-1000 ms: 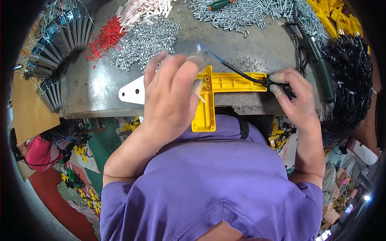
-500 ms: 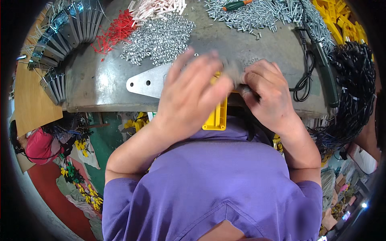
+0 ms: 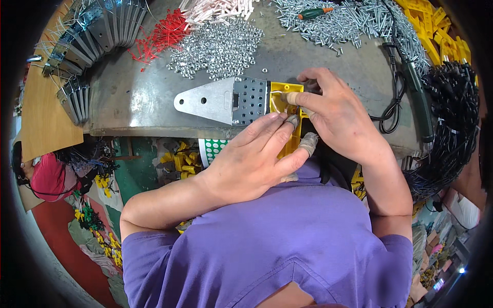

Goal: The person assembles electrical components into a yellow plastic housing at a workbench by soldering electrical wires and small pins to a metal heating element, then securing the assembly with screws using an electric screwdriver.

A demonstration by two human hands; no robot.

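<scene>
A yellow plastic housing (image 3: 284, 89) with an open hollow lies at the table's front edge. Joined to its left side is a tapered grey metal plate (image 3: 210, 102) with holes. My left hand (image 3: 251, 154) grips the housing from the near side, fingertips over its hollow and taped thumb apart on the right. White wire (image 3: 276, 102) curves inside the hollow. From the right, my right hand (image 3: 341, 113) reaches over the housing, with its taped index finger and thumb closed at the hollow. What they pinch is hidden under the fingers.
Behind the plate lie piles of metal nuts (image 3: 215, 49), red pieces (image 3: 172, 30), white sleeves (image 3: 218, 9) and screws (image 3: 354, 20). A screwdriver (image 3: 315, 13) rests on the screws. A dark green corded tool (image 3: 417, 102), black cables (image 3: 452, 113) and yellow housings (image 3: 436, 31) sit right; metal plates (image 3: 110, 31) stand left.
My left hand has swung down and right from above the plate onto the housing, uncovering the perforated metal. My right hand has come over the housing's hollow, its fingers stretching left.
</scene>
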